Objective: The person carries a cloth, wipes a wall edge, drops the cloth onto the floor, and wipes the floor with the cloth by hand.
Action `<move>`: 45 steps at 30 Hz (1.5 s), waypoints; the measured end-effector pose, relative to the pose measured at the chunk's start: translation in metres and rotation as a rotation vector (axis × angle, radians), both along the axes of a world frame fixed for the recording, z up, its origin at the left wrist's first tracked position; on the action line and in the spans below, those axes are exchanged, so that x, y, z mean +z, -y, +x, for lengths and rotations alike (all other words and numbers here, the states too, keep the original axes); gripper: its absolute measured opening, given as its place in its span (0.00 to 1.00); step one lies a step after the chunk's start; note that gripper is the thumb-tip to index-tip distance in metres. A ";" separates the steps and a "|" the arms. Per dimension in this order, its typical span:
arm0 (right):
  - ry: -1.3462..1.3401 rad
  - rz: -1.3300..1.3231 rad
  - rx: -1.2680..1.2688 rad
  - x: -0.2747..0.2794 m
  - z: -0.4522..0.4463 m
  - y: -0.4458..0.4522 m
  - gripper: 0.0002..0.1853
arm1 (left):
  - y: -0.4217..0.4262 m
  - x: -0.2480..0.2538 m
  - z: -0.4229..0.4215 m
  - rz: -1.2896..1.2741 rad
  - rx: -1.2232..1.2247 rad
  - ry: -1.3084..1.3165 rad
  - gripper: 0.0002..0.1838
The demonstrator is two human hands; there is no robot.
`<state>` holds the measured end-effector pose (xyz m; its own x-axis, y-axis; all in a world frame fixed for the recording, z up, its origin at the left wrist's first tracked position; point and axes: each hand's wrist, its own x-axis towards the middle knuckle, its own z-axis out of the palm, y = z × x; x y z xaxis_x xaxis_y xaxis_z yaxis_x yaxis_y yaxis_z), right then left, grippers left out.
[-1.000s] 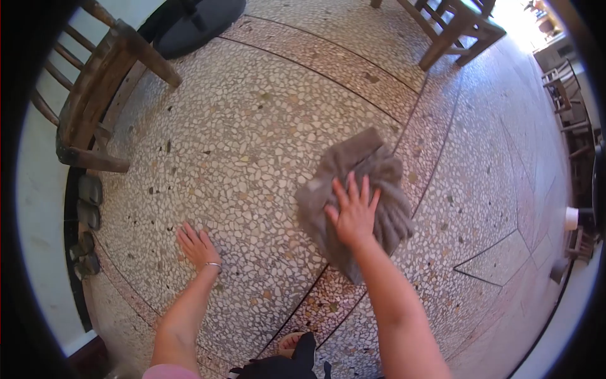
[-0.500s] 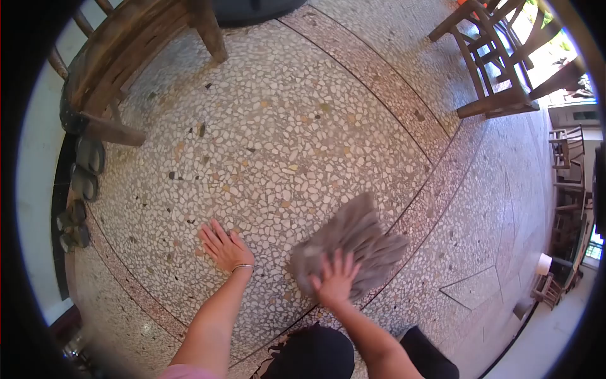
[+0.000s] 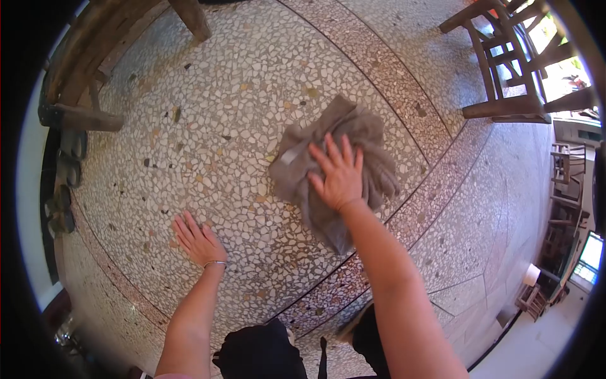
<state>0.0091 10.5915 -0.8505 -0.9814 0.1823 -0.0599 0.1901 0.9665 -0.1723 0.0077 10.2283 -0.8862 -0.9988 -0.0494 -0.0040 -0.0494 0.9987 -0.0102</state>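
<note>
A crumpled grey-brown cloth (image 3: 315,139) lies spread on the speckled stone floor (image 3: 240,164), with a small pale tag at its left side. My right hand (image 3: 341,177) rests flat on top of it, fingers spread, pressing it against the floor. To the left, apart from the cloth, my left hand (image 3: 200,241) lies palm down on the bare floor with its fingers stretched out and nothing in them. A thin bracelet (image 3: 215,263) circles the left wrist.
A wooden chair (image 3: 91,119) stands at the upper left, another (image 3: 514,104) at the upper right. Dark slippers (image 3: 72,158) line the left wall. My knees (image 3: 262,350) show at the bottom edge. Far right are more chairs, a white cylindrical object (image 3: 531,274) and a lit screen (image 3: 591,259).
Since half a second ago, my right hand and the cloth have moved forward, away from my body. My left hand stays flat on the floor while the view has shifted.
</note>
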 end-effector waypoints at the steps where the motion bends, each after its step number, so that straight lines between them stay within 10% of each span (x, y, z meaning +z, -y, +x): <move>1: -0.012 0.037 -0.023 -0.003 -0.010 -0.016 0.34 | -0.001 0.001 0.000 -0.006 0.001 -0.002 0.32; 12: -0.094 0.220 -0.676 -0.027 0.050 -0.094 0.32 | 0.002 -0.001 0.000 0.007 0.030 0.029 0.32; 20: 0.118 0.088 -0.787 -0.015 0.193 0.050 0.39 | 0.004 -0.005 -0.001 0.003 0.005 -0.008 0.31; 39: -0.025 0.231 -0.797 -0.036 0.068 -0.151 0.29 | 0.010 -0.008 -0.002 -0.018 -0.018 -0.012 0.32; 45: -0.056 0.238 -0.665 -0.026 0.110 -0.059 0.29 | 0.009 -0.008 -0.002 -0.021 -0.023 -0.025 0.32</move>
